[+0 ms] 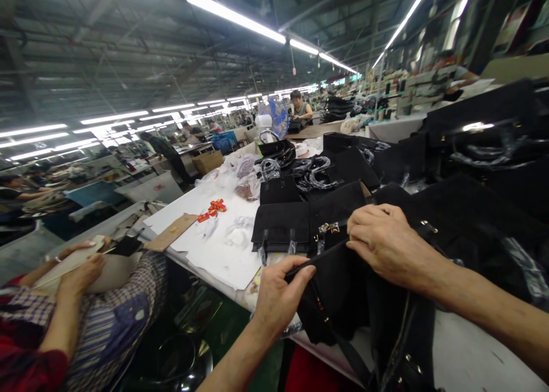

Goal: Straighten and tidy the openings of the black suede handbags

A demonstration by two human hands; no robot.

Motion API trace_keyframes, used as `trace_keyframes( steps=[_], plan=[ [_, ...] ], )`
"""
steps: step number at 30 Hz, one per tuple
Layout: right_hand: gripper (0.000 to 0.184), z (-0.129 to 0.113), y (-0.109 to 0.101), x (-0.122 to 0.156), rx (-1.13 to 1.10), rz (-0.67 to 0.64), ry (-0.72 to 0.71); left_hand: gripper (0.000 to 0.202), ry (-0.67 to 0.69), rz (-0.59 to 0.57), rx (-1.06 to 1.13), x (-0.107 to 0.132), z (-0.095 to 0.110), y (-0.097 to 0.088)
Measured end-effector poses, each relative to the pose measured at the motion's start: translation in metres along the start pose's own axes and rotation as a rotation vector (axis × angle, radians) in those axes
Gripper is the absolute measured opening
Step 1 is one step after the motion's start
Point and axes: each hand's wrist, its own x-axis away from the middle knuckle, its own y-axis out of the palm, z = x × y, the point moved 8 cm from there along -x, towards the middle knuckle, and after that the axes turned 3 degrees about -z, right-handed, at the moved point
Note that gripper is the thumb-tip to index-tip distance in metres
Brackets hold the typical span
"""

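Observation:
My left hand (pixel 278 297) grips the near edge of a black fabric handbag (pixel 343 300) at the front of the white table (pixel 467 352). My right hand (pixel 383 240) lies on top of the same bag, fingers curled over its upper edge beside a gold metal clasp (pixel 328 228). The bag hangs partly over the table's front edge, with a strap dropping down.
More black handbags (pixel 300 217) and plastic-wrapped handles (pixel 317 174) cover the table behind. White paper (pixel 223 237), small red items (pixel 214 208) and brown card (pixel 171 232) lie to the left. A seated person's hands (pixel 81 266) hold a pale piece at lower left. A fan (pixel 272 120) stands at the far end.

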Motion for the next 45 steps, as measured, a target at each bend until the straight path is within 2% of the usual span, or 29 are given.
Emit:
trace_keyframes(
  steps=[5, 10, 13, 16, 19, 24, 28, 37, 45],
  plan=[
    [0.017, 0.002, 0.004, 0.001, -0.011, 0.001, -0.017, 0.022, 0.004, -0.076, -0.021, -0.001, -0.001, 0.001],
    [0.016, -0.001, 0.001, 0.002, -0.003, 0.007, 0.003, 0.021, -0.001, -0.402, -0.127, -0.023, 0.023, 0.016],
    [0.016, -0.003, 0.003, 0.001, 0.008, -0.012, 0.019, 0.018, 0.124, -0.512, -0.291, -0.045, 0.047, 0.032],
    [0.014, -0.001, 0.002, 0.003, 0.027, -0.029, 0.031, 0.013, 0.237, -0.534, -0.335, -0.063, 0.062, 0.049],
    [0.012, 0.008, -0.005, 0.009, 0.039, -0.057, 0.050, 0.007, 0.256, -0.537, -0.314, -0.070, 0.062, 0.059],
    [0.018, 0.032, -0.019, 0.019, 0.025, -0.106, 0.100, 0.009, 0.210, -0.507, -0.311, -0.067, 0.053, 0.054],
    [0.019, 0.041, -0.019, 0.019, -0.011, -0.120, 0.117, 0.011, 0.189, -0.514, -0.316, -0.065, 0.052, 0.052],
    [0.022, 0.036, -0.020, 0.015, 0.076, -0.084, 0.295, 0.026, 0.196, -0.564, -0.266, -0.062, 0.055, 0.055],
    [0.021, 0.036, -0.017, 0.012, 0.157, -0.106, 0.327, 0.026, 0.244, -0.564, -0.243, -0.062, 0.058, 0.055]
  ],
)
